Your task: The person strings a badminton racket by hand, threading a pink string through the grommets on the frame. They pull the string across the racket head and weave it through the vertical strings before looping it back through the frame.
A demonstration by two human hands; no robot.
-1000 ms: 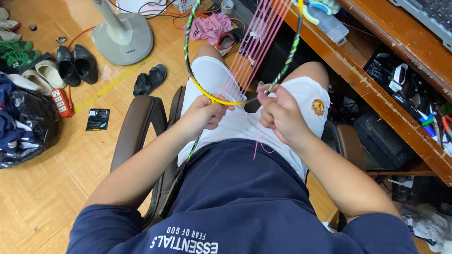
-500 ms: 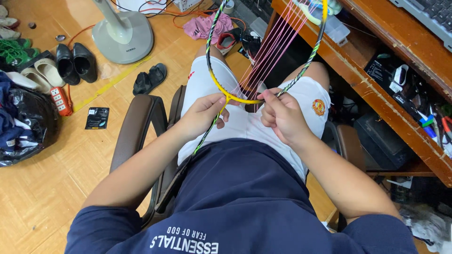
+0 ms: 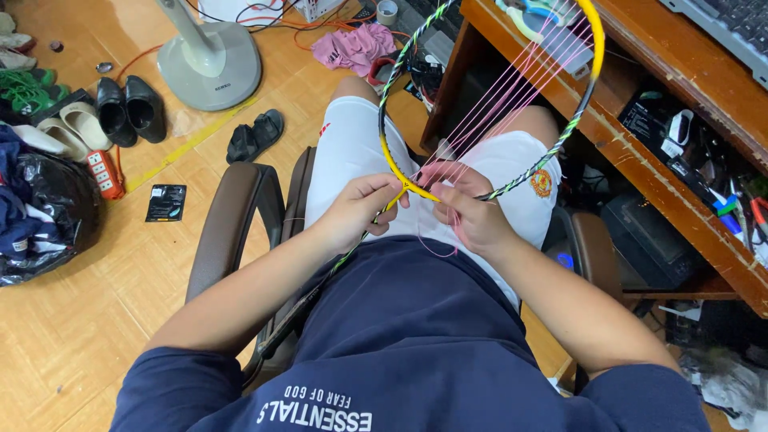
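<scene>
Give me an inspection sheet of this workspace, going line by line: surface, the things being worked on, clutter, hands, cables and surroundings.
Surface: wooden floor; person seated in a brown armchair.
Job's things: badminton racket, yellow and dark frame, head over the lap; pink string partly strung, only lengthwise strands.
Clutter: black shoes, sandals, black bag, pink cloth, small black packet.
Grippers: left hand grips the frame's lower rim; right hand pinches string there.
Cables: orange cable on the floor by the fan base.
Surroundings: wooden desk at right, items on its lower shelf.
</scene>
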